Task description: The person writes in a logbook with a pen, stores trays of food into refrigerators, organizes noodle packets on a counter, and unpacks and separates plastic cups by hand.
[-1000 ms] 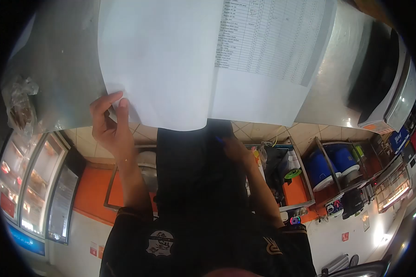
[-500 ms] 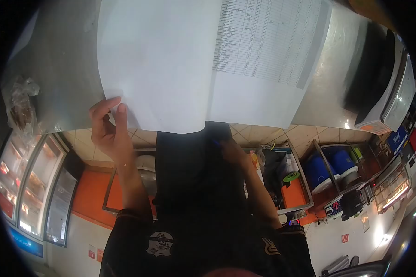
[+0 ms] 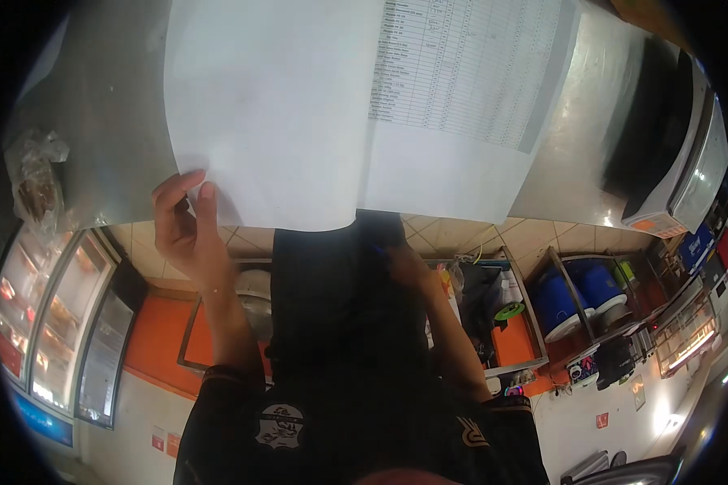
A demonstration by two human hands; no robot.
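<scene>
A stack of white paper sheets lies open on the metal table. On the left is a blank turned page [image 3: 267, 113], on the right a sheet with a printed table [image 3: 461, 81] and some handwritten marks in its columns. My left hand [image 3: 184, 222] pinches the lower left edge of the blank page between thumb and forefinger. Below the papers, in front of my dark trousers, my right hand [image 3: 404, 263] is closed on a slim blue pen [image 3: 378, 250], seen only in part in the shadow.
A crumpled clear plastic bag [image 3: 39, 186] with something brown inside lies on the metal table [image 3: 117, 121] at left. A white box-like appliance [image 3: 679, 194] stands at right. Below are a lit glass display case [image 3: 57, 315], shelves and blue drums [image 3: 560, 301].
The left hand and the blank page's edge have shifted very slightly left and up in view. Its pinch is unchanged, and the right hand stays low by the trousers.
</scene>
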